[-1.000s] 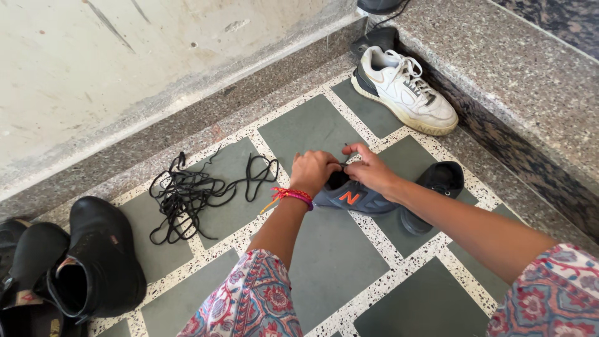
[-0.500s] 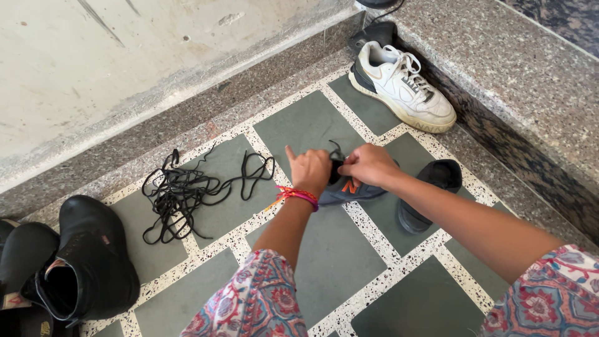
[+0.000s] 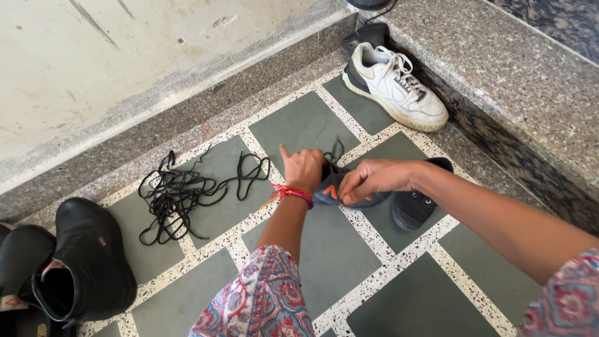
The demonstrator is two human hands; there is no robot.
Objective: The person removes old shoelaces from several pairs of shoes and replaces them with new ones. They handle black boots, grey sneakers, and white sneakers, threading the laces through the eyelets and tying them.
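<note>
A small grey sneaker with an orange mark lies on the tiled floor at the centre. My right hand grips its side. My left hand, with a red thread band at the wrist, pinches a black lace that loops up from the shoe's top. Most of the shoe is hidden under both hands.
A tangle of loose black laces lies to the left. Black boots stand at the far left. A black shoe sits just right of my hands, a white sneaker by the stone step at back right.
My left hand has lifted and pulled the lace upward from the shoe. The right hand has shifted its hold on the sneaker's side. The view has moved slightly.
</note>
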